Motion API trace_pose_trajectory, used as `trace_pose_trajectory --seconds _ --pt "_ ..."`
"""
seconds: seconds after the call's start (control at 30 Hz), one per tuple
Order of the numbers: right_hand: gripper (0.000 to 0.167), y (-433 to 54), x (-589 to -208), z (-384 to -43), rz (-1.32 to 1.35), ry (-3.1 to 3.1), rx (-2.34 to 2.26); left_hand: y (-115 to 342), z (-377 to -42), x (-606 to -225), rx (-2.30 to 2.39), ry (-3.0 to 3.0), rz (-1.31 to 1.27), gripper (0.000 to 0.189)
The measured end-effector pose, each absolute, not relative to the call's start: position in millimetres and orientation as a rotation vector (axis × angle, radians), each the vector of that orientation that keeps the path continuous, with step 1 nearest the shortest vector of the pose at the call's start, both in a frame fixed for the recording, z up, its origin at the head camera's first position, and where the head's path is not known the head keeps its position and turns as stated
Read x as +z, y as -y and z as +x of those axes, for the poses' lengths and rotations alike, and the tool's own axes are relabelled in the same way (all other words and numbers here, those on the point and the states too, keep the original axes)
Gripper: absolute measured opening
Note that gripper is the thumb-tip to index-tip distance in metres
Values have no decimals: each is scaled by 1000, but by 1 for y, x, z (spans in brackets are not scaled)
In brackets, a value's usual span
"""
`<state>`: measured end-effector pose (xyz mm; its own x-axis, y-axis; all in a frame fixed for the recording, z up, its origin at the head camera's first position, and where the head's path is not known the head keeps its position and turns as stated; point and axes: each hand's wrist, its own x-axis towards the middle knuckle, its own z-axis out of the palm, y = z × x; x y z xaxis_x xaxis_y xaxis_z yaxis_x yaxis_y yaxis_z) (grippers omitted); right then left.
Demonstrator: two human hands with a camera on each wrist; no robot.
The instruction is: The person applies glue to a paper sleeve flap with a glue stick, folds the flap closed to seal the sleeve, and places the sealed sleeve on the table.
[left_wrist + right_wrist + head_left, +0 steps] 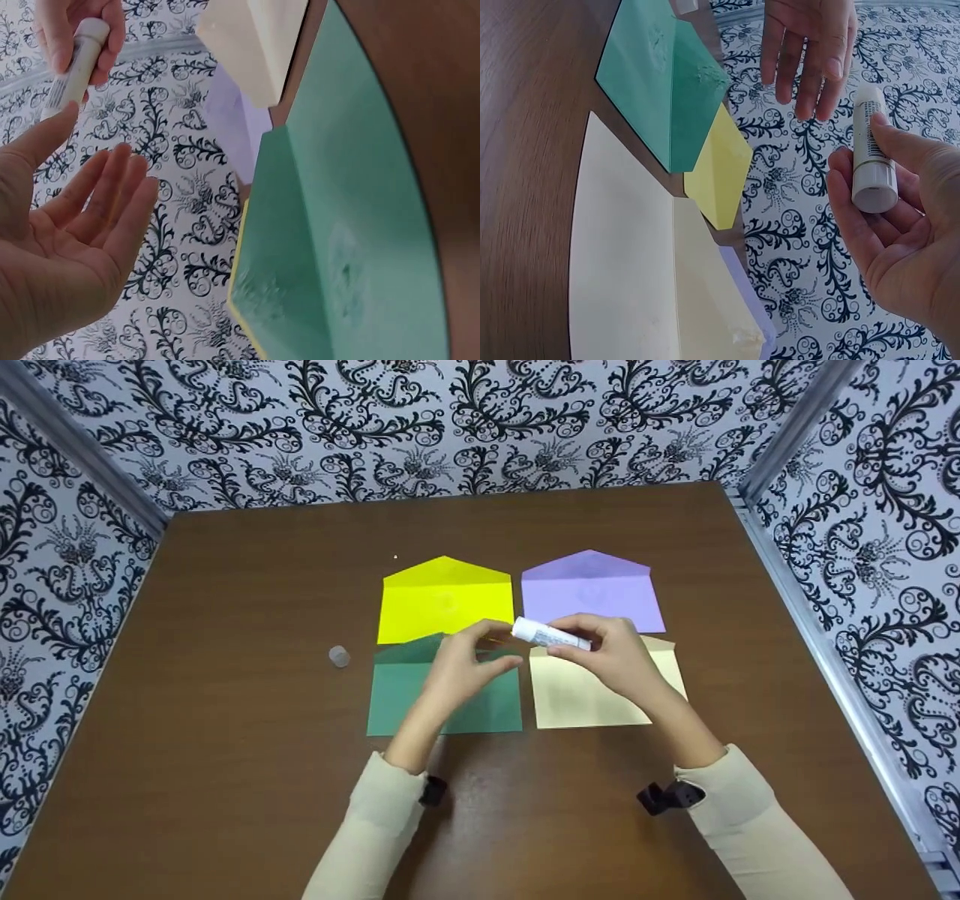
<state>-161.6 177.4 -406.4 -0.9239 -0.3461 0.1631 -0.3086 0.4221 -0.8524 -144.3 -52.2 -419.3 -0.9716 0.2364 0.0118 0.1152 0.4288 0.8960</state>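
Note:
In the head view my right hand (619, 656) grips a white glue stick (538, 631) above the envelopes, thumb on one side and fingers on the other. My left hand (461, 667) is beside the stick's left end, fingers spread and apart from it, holding nothing. Below the left hand lies a green envelope (420, 701); below the right lies a cream envelope (589, 697). Whitish smears mark the green envelope's flap (262, 296) and body in the left wrist view. A similar smear shows on the cream flap (739, 334) in the right wrist view.
Behind these two, a yellow envelope (442, 604) and a purple envelope (589, 596) lie with flaps raised away from me. A small translucent cap (339, 656) is on the brown table (225, 735), left of the green envelope. Patterned walls border the table.

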Motion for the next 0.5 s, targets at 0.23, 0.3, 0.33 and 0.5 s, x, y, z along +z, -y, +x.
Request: trace_pose_trajectory --seconds 0.23,0.3,0.33,0.5 --pt "25 -170 -406 -161 -614 -2594 -1570 45 -143 -428 1956 -2246 276 45" --pt "25 -168 -407 -160 -618 -2594 -1570 42 -141 -429 2034 -2157 236 44" --pt "25 -167 -407 -160 -620 -2594 -1569 40 -141 -429 2072 -2103 202 44" --pt "25 -164 -409 -159 -630 -2593 -1566 34 -138 -428 2222 -1838 9 43"
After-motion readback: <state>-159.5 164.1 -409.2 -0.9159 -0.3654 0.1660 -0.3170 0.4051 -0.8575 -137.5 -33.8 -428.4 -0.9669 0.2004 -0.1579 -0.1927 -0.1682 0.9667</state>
